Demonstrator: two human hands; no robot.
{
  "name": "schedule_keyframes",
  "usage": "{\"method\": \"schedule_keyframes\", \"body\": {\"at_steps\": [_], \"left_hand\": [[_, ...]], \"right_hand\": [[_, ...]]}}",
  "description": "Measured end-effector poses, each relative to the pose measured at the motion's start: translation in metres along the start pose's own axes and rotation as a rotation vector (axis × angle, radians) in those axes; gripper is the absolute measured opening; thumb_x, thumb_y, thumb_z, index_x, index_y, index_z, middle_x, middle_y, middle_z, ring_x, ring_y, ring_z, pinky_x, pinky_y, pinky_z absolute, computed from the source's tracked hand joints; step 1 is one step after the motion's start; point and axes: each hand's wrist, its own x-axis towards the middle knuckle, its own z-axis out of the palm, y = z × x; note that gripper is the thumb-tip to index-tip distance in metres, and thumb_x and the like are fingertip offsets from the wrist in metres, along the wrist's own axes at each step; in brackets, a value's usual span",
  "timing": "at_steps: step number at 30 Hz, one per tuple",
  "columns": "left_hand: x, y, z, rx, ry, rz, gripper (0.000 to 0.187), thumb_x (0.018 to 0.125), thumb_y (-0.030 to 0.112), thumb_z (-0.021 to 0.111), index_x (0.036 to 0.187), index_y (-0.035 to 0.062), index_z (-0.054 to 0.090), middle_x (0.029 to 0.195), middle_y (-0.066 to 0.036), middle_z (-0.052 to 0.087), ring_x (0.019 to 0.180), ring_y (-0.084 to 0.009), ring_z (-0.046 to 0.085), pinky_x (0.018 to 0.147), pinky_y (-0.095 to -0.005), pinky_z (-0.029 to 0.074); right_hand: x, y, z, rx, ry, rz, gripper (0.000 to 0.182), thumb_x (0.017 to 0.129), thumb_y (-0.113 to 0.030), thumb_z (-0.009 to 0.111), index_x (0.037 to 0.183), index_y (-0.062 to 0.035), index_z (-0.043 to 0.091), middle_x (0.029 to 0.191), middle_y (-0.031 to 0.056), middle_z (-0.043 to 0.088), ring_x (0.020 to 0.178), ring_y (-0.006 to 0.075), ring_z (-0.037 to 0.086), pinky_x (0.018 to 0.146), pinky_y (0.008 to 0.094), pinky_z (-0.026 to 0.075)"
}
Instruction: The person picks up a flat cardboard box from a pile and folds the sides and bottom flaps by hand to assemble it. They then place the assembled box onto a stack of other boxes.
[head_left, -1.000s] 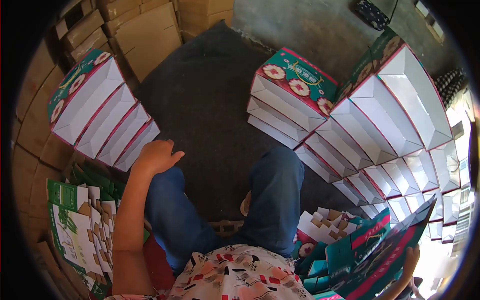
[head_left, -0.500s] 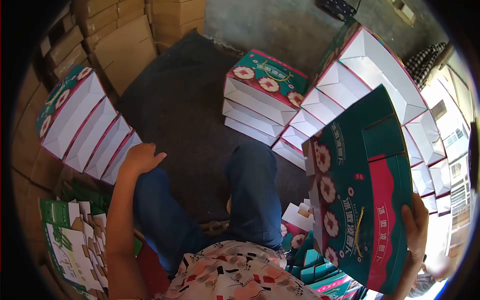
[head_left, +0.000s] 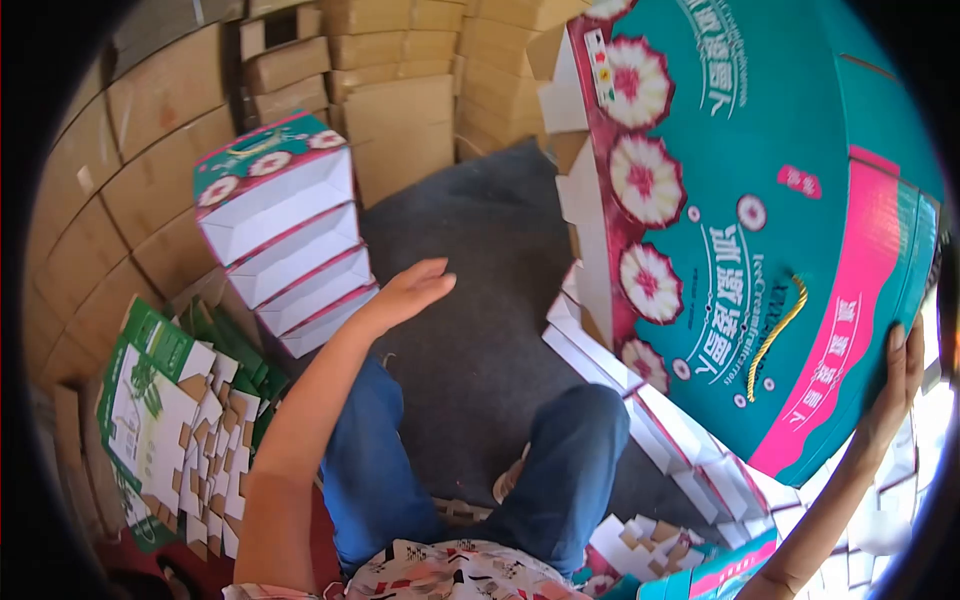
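My right hand (head_left: 893, 388) grips the outer edge of a large folded-flat carton (head_left: 720, 230), green with a pink band, printed radish slices and a gold rope handle. It is raised on the right, close to the camera, and hides what lies behind it. My left hand (head_left: 418, 290) hangs above the dark floor with its fingers stretched out and nothing in them. Near it on the left stands a stack of opened-out cartons (head_left: 300, 235), their white insides showing and a green printed side on top.
Flattened green-and-white cartons (head_left: 175, 440) lie in a pile at my left. Brown cardboard boxes (head_left: 165, 90) are stacked along the back and left. More flat cartons (head_left: 650, 550) rest by my right knee. White-sided cartons (head_left: 690, 460) stand beneath the raised one.
The view has turned left. My right hand has lifted the flat carton higher and nearer the camera. My left hand has moved off my knee and reaches forward.
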Motion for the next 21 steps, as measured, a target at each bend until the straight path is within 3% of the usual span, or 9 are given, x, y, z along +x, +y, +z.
{"method": "schedule_keyframes", "body": {"at_steps": [4,7,8,12,15,17,18,19,21], "left_hand": [[0.024,0.021,-0.034,-0.473,0.084,0.044,0.081,0.09,0.063,0.037,0.141,0.0014,0.028,0.141,-0.016,0.036,0.13,-0.0243,0.037,0.105,-0.0394,0.032],[0.024,0.009,-0.08,-0.957,-0.201,0.272,0.078,0.091,0.063,0.03,0.138,0.0006,0.033,0.13,-0.014,0.051,0.119,-0.0244,0.05,0.098,-0.0374,0.041],[0.005,0.03,-0.081,-1.05,-0.088,0.262,0.072,0.093,0.059,0.03,0.135,0.0006,0.037,0.124,-0.013,0.056,0.113,-0.0239,0.055,0.095,-0.0359,0.044],[-0.041,0.007,-0.116,-0.861,0.055,0.082,0.044,0.089,0.024,0.058,0.125,-0.0001,0.05,0.117,-0.011,0.06,0.104,-0.0197,0.06,0.087,-0.0332,0.049],[-0.064,0.016,-0.117,-0.745,0.114,0.003,0.04,0.088,0.021,0.06,0.121,0.0006,0.053,0.112,-0.011,0.062,0.099,-0.0184,0.062,0.081,-0.0329,0.052],[-0.064,0.018,-0.118,-0.83,0.051,-0.07,0.038,0.087,0.021,0.061,0.119,0.0016,0.054,0.109,-0.011,0.063,0.094,-0.0182,0.063,0.076,-0.0336,0.053],[-0.058,0.009,-0.116,-0.789,0.041,-0.124,0.038,0.086,0.021,0.061,0.118,0.0017,0.055,0.107,-0.011,0.063,0.091,-0.0187,0.064,0.073,-0.0342,0.053],[-0.047,-0.006,-0.111,-0.748,0.024,-0.175,0.037,0.085,0.021,0.061,0.116,0.0019,0.055,0.105,-0.011,0.064,0.089,-0.0191,0.064,0.071,-0.0348,0.054],[-0.031,0.001,-0.08,-0.597,0.019,-0.288,0.035,0.084,0.023,0.061,0.112,0.002,0.056,0.098,-0.012,0.064,0.08,-0.0232,0.065,0.062,-0.0368,0.054]], "right_hand": [[0.059,0.028,0.038,0.522,-0.107,0.029,0.035,0.094,-0.024,0.05,0.12,0.0004,0.05,0.101,0.0062,0.063,0.083,0.0084,0.061,0.073,0.0224,0.05],[0.07,0.053,0.09,0.625,-0.178,0.047,0.034,0.093,-0.027,0.052,0.116,-0.0017,0.053,0.1,0.0054,0.063,0.084,0.009,0.061,0.073,0.0229,0.049],[0.064,0.063,0.112,0.655,-0.204,0.063,0.033,0.093,-0.028,0.053,0.113,-0.0025,0.054,0.1,0.0051,0.063,0.084,0.0092,0.061,0.074,0.023,0.049],[0.021,0.117,0.203,0.787,-0.346,0.278,0.03,0.09,-0.028,0.058,0.107,-0.0034,0.056,0.097,0.002,0.063,0.083,0.0077,0.058,0.075,0.0225,0.047],[-0.031,0.207,0.277,0.748,-0.346,0.551,0.03,0.093,-0.03,0.054,0.108,-0.0033,0.056,0.097,0.0009,0.062,0.084,0.0059,0.057,0.075,0.0208,0.046],[-0.069,0.244,0.315,0.348,-0.664,0.404,0.04,0.091,-0.025,0.056,0.123,-0.0009,0.052,0.109,0.0105,0.062,0.092,0.0166,0.06,0.077,0.0283,0.05],[-0.094,0.268,0.338,0.002,-0.673,0.09,0.043,0.089,-0.021,0.06,0.124,0.0013,0.05,0.114,0.0154,0.059,0.098,0.0216,0.059,0.078,0.0319,0.05],[-0.108,0.25,0.349,-0.106,-0.655,-0.022,0.044,0.088,-0.018,0.061,0.125,0.0026,0.049,0.118,0.0181,0.056,0.103,0.0242,0.059,0.081,0.0332,0.05],[-0.11,0.156,0.355,0.343,-0.753,0.297,0.046,0.092,-0.022,0.056,0.129,0.0017,0.046,0.123,0.0159,0.054,0.108,0.0246,0.055,0.089,0.0342,0.045]]}}
